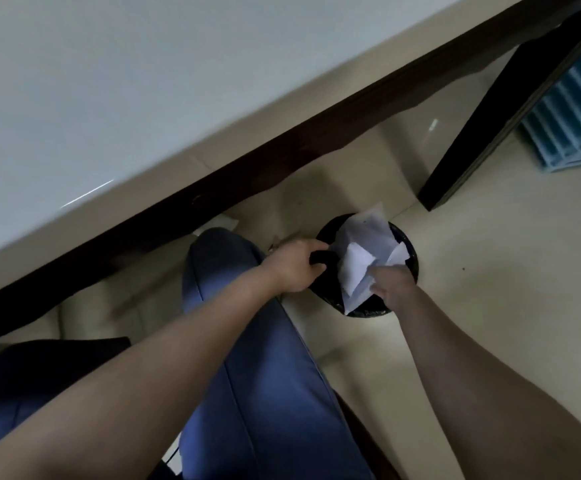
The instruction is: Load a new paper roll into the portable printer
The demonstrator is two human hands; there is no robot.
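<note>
- left hand point(294, 266): arm stretched down, fingers curled over near rim of round black floor bin point(327, 285)
- crumpled white paper sheets point(361, 254): sticking out of bin
- right hand point(391, 284): extended, fingers touching paper; grip unclear
- printer, roll: out of frame

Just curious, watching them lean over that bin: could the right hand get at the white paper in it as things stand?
Probably yes. The right hand is already at the paper, which sticks up out of the open bin; nothing lies between them. The blur hides whether it grips.
</note>
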